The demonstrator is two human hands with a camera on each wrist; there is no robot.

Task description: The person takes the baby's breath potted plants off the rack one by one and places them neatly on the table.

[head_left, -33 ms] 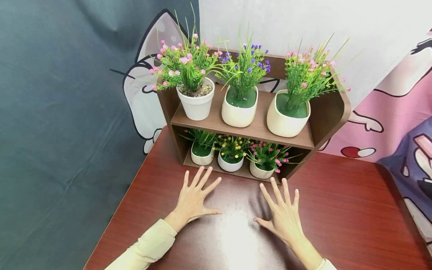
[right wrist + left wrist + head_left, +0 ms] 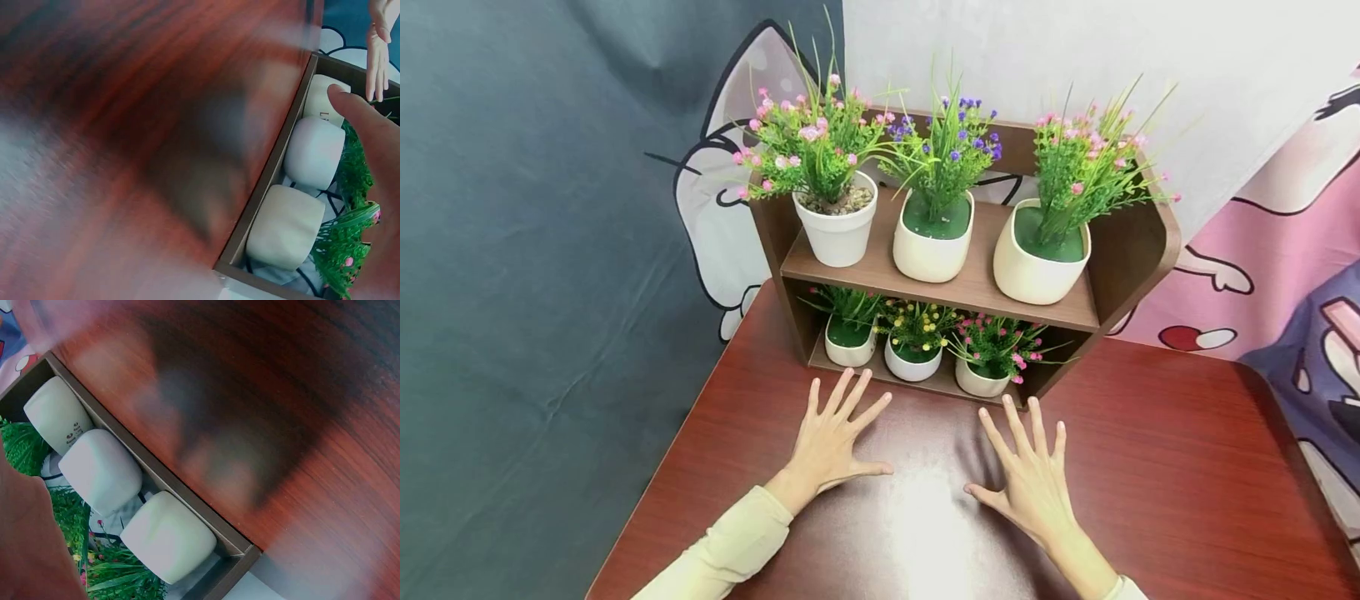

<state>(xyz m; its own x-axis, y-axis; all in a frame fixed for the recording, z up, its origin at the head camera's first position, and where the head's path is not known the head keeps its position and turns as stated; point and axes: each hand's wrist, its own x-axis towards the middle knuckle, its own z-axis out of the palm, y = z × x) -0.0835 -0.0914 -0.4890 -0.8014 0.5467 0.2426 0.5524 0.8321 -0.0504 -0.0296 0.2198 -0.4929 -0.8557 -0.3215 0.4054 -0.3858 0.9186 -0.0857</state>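
My left hand [image 2: 831, 442] is spread with straight fingers, palm down over the red-brown table [image 2: 1187, 458], in front of the left end of a two-tier brown shelf [image 2: 1135, 258]. Spread the same way, my right hand [image 2: 1033, 487] is by the shelf's right end. Both hold nothing; whether they touch the table I cannot tell. Nearest their fingertips, the lower tier holds a cream pot [image 2: 850, 350], a white pot with yellow flowers [image 2: 913, 365] and a beige pot with pink flowers [image 2: 981, 382]. In the right wrist view, my right thumb [image 2: 365, 125] overlaps the pots.
On the upper tier stand a white pot with pink flowers [image 2: 837, 237], a cream pot with purple flowers [image 2: 931, 254] and a cream pot with pink flowers [image 2: 1037, 275]. A dark curtain [image 2: 550, 292] hangs left; a patterned pink cloth [image 2: 1285, 250] hangs right.
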